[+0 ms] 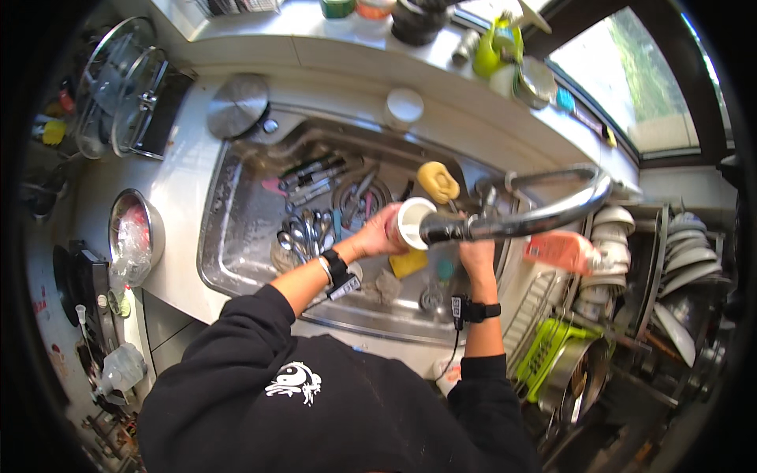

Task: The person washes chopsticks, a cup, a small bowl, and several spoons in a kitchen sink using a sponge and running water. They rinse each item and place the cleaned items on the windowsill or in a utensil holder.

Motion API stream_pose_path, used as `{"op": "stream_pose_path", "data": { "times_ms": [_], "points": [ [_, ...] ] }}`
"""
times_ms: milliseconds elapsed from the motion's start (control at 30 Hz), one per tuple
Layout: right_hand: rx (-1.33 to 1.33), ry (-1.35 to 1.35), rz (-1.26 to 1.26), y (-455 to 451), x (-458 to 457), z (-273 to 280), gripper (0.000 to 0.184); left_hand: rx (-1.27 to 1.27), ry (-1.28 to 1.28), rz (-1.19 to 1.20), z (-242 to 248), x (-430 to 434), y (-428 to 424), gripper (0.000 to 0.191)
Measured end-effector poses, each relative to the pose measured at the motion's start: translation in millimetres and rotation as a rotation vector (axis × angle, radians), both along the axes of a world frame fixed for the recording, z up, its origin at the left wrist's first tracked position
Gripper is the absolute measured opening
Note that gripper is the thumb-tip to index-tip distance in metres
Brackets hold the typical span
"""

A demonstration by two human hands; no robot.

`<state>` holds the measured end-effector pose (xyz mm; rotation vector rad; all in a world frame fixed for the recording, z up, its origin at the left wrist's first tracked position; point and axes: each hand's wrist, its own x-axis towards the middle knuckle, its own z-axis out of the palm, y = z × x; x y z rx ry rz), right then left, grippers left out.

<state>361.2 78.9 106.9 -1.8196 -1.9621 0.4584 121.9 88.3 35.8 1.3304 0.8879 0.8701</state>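
My left hand (384, 229) is closed around a white cup (415, 222) with some red on its side, its mouth close to the spout of the chrome faucet (532, 216). Below the spout, my right hand (476, 254) has curled fingers; the faucet hides part of it, and what it grips cannot be made out. Both are over the steel sink (245, 248). Spoons (307, 230) and several knife-like utensils (316, 180) lie in the basin, left of the cup. A yellow sponge (408, 263) rests below it, and a yellow sponge-like piece (438, 182) is above it.
A steel bowl (136, 236) with plastic wrap stands on the left counter, and a round metal lid (238, 106) lies behind the sink. To the right are a pink bottle (562, 251), a rack with stacked bowls (612, 248) and a green basket (547, 355). A white container (404, 107) stands at the sink's back edge.
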Motion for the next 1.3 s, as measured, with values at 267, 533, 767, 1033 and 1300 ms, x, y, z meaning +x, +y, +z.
{"op": "stream_pose_path", "data": {
  "times_ms": [267, 533, 767, 1033, 1300],
  "points": [
    [0.252, 0.284, -0.092, 26.9, -9.9, -47.0, 0.019, -0.657, -0.053, -0.196, 10.7, -57.0, -37.7, 0.070],
    [-0.420, 0.101, -0.433, -112.1, -31.1, -124.4, 0.021, -1.438, -0.488, -0.105, 30.1, -129.8, -113.9, 0.065],
    [-0.642, -0.047, -0.427, -164.3, -19.9, -131.2, 0.027, -0.963, -0.618, -0.305, 67.5, -150.5, -116.1, 0.079],
    [-0.615, 1.348, 0.222, -108.9, -121.6, 43.4, 0.071, -0.560, -0.260, -0.435, 139.4, -150.0, -95.7, 0.092],
    [-0.531, 1.320, -0.194, -115.1, -192.4, 59.8, 0.023, -0.379, -0.079, -0.187, 183.8, -163.1, -99.0, 0.076]
  ]
}}
